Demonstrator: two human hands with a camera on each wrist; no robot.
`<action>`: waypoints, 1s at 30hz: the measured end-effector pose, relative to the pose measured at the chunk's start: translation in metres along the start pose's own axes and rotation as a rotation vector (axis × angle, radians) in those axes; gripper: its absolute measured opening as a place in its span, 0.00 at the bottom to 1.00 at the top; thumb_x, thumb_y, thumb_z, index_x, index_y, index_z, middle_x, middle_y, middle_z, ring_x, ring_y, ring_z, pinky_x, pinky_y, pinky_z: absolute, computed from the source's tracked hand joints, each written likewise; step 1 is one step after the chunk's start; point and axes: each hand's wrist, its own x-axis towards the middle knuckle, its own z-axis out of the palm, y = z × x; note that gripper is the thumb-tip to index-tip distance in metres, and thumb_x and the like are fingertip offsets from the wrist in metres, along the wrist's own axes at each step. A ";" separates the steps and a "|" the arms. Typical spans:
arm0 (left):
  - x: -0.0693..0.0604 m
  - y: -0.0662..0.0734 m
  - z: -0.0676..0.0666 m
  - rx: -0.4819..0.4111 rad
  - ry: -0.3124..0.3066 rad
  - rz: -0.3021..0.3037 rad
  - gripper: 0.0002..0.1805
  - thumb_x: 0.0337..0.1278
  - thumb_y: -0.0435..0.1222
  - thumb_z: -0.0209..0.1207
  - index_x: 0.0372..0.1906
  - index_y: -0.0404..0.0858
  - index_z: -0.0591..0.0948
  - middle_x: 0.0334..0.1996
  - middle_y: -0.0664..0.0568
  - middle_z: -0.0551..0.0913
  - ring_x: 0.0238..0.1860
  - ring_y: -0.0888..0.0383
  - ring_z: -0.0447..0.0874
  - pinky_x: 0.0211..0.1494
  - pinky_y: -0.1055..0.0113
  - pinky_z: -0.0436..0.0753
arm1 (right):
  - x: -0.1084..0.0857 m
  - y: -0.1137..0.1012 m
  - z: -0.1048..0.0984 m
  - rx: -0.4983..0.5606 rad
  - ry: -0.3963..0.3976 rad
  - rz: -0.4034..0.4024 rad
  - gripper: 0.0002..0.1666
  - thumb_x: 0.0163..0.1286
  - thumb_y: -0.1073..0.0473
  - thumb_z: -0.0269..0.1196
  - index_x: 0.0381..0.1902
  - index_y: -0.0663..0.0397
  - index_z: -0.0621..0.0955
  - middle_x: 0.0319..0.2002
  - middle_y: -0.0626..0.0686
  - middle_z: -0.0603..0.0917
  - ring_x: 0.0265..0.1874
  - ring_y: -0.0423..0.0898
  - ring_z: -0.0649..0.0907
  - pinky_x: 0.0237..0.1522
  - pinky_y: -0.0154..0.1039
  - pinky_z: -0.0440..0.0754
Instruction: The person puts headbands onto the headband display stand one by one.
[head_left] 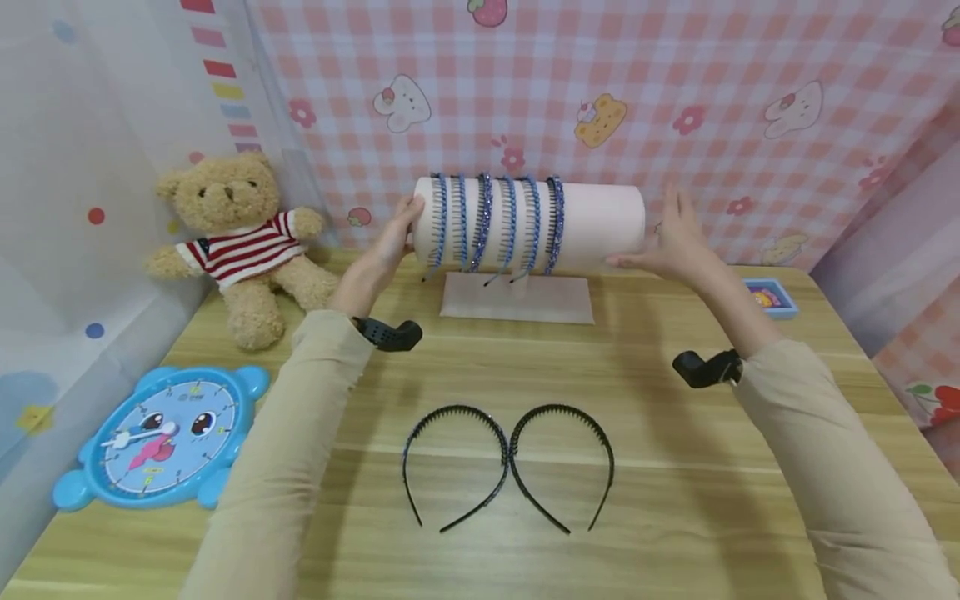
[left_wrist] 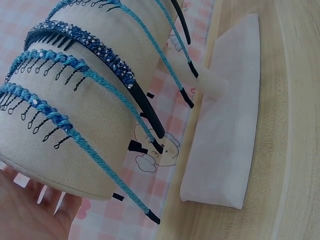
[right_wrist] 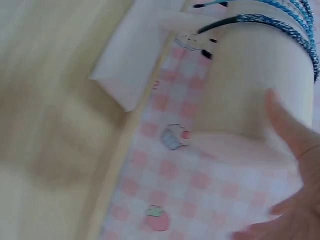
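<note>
Fingers [left_wrist: 70, 207] of the left hand [head_left: 386, 250] lie against the end of the white roll [head_left: 600, 221], at lower left in the left wrist view; whether they curl round it, I cannot tell. Those of the right hand [head_left: 678, 242] are spread wide from the thumb and grip nothing. This thumb overlaps the roll's right end, but touch is not certain.

The roll lies level at upper middle of the head view, carrying six bluish headbands [head_left: 483, 225], on a stand with a flat base [head_left: 517, 300]. To handle it well, I judge, both palms should bear evenly on the ends, away from the bands, so that nothing slides and the base does not tip.

Further out, both forearms, in beige sleeves [head_left: 832, 467], reach up from the lower corners of the frame, slanting inward. Between them, at lower middle, two dark headbands [head_left: 562, 407] lie side by side, touching.
</note>
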 end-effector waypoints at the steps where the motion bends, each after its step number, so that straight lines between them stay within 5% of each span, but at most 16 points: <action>1: 0.000 0.000 0.000 -0.003 0.001 0.001 0.30 0.69 0.52 0.28 0.71 0.47 0.43 0.68 0.48 0.56 0.68 0.53 0.52 0.67 0.55 0.55 | -0.004 0.007 0.002 -0.008 -0.057 0.037 0.71 0.50 0.41 0.68 0.68 0.72 0.35 0.67 0.76 0.40 0.65 0.72 0.49 0.64 0.65 0.51; 5: 0.000 0.000 0.000 0.000 0.006 0.004 0.30 0.69 0.52 0.28 0.71 0.47 0.43 0.67 0.47 0.56 0.67 0.53 0.53 0.66 0.56 0.56 | -0.020 0.026 0.019 -0.082 -0.371 0.065 0.63 0.54 0.37 0.64 0.66 0.78 0.47 0.63 0.81 0.49 0.62 0.74 0.53 0.60 0.65 0.58; 9: 0.001 0.000 0.000 0.007 0.005 0.002 0.30 0.69 0.52 0.28 0.71 0.47 0.44 0.68 0.48 0.55 0.68 0.53 0.52 0.67 0.56 0.56 | -0.033 0.026 0.047 -0.076 -0.623 -0.066 0.46 0.59 0.42 0.62 0.61 0.72 0.62 0.60 0.76 0.63 0.58 0.69 0.66 0.56 0.59 0.69; 12: 0.000 0.001 0.000 0.004 0.005 -0.003 0.30 0.69 0.52 0.28 0.71 0.47 0.44 0.68 0.48 0.55 0.68 0.54 0.52 0.66 0.56 0.56 | -0.040 0.013 0.070 -0.057 -0.733 -0.166 0.37 0.60 0.47 0.63 0.58 0.67 0.67 0.54 0.70 0.71 0.53 0.61 0.73 0.54 0.52 0.73; 21: 0.003 -0.003 0.002 -0.022 -0.010 0.012 0.30 0.69 0.50 0.28 0.71 0.44 0.43 0.68 0.46 0.54 0.66 0.53 0.53 0.63 0.59 0.58 | -0.046 -0.019 0.123 0.002 -0.700 -0.504 0.18 0.61 0.62 0.62 0.47 0.65 0.75 0.39 0.58 0.79 0.39 0.47 0.78 0.43 0.37 0.77; 30: 0.002 0.000 0.000 -0.025 0.012 -0.006 0.31 0.69 0.51 0.29 0.71 0.45 0.42 0.68 0.45 0.55 0.67 0.52 0.53 0.63 0.60 0.57 | -0.048 -0.020 0.128 0.038 -0.725 -0.484 0.12 0.62 0.64 0.60 0.44 0.59 0.76 0.35 0.53 0.78 0.34 0.41 0.75 0.38 0.32 0.74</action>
